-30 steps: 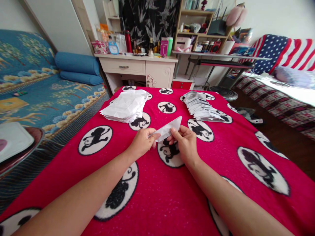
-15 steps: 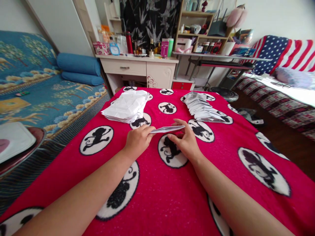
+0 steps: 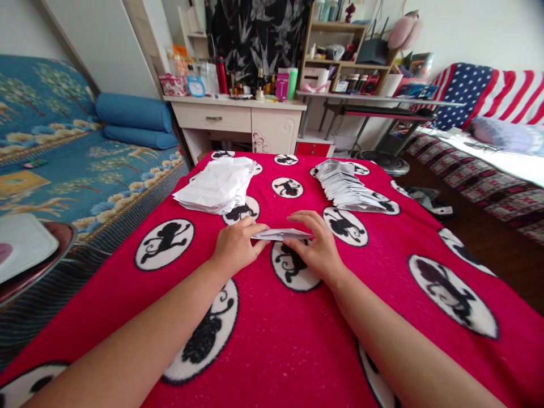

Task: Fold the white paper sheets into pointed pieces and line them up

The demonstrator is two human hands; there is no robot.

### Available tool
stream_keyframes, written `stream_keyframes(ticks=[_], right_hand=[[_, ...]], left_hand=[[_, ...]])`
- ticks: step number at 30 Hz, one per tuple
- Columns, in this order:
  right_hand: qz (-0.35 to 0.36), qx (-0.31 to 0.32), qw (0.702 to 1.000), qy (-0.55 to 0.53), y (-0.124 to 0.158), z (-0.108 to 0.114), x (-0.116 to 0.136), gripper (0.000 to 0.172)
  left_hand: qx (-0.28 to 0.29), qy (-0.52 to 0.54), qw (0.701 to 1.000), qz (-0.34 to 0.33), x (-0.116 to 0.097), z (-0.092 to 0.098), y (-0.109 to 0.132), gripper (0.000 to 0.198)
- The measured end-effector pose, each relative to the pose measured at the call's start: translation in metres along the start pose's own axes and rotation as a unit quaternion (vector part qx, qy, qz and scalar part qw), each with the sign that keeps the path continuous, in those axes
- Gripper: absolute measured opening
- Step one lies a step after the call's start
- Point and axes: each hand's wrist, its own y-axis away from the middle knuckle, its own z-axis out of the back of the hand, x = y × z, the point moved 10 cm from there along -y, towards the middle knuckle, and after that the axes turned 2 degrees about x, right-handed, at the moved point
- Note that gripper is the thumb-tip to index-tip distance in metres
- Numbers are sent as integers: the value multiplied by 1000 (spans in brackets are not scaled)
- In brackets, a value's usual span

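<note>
Over the middle of the red cloth, a folded white paper [image 3: 281, 234] is seen nearly edge-on between my hands. My left hand [image 3: 235, 242] pinches its left end between thumb and fingers. At the other end is my right hand [image 3: 319, 245], with its thumb against the near side and its fingers bent over the far side. Beyond my left hand lies a pile of white paper sheets [image 3: 216, 186]. To the far right, a row of folded papers [image 3: 346, 187] overlaps in a slanting, fanned stack.
A red cloth with monkey prints [image 3: 272, 340] covers the table. A patterned blue sofa [image 3: 85, 164] runs along the left, near a round stool with a white tray-like item [image 3: 28, 243]. Behind stand a white dresser [image 3: 233, 116] and a desk [image 3: 378, 102]; a bed [image 3: 488, 175] is at right.
The folded paper has come slightly nearer and its near face has tilted. My right thumb has moved left along it, and the right fingers have shifted left above it.
</note>
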Motion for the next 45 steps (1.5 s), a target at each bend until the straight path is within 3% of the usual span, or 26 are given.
stream_keyframes(ticks=[3,7,14,16,18,22,24,26,38,45], right_hand=[[55,56,991,109,1,-13,16,30],[79,59,969,225,0,-17,22,18],[64,74,971,218,1,-13,15,20],[53,37,975,213,1,8,5,20],[36,-39,971,232,3,46,-13,20],[-33,-154,933,323,17,123,-65,18],[-59,-194,910,361,24,150,-85,19],[-65,-204,895,391,27,162,-97,21],[-88,-123,893,425,23,147,-119,18],[-103,-125,883,440,13,143,-127,19]], left_hand=[[0,13,1000,-1,1,0,0,24],[-5,41,999,-20,-3,0,0,27],[-9,75,996,-37,-8,2,-1,37],[-19,82,996,-27,-6,6,-1,41],[-23,90,996,-19,-2,8,-1,39],[-23,104,994,-17,1,7,-2,35],[-27,108,994,-17,2,7,-3,33],[-27,109,994,-16,2,7,-3,32],[-21,125,992,-10,6,4,-4,30],[-12,112,994,-7,4,5,-4,32]])
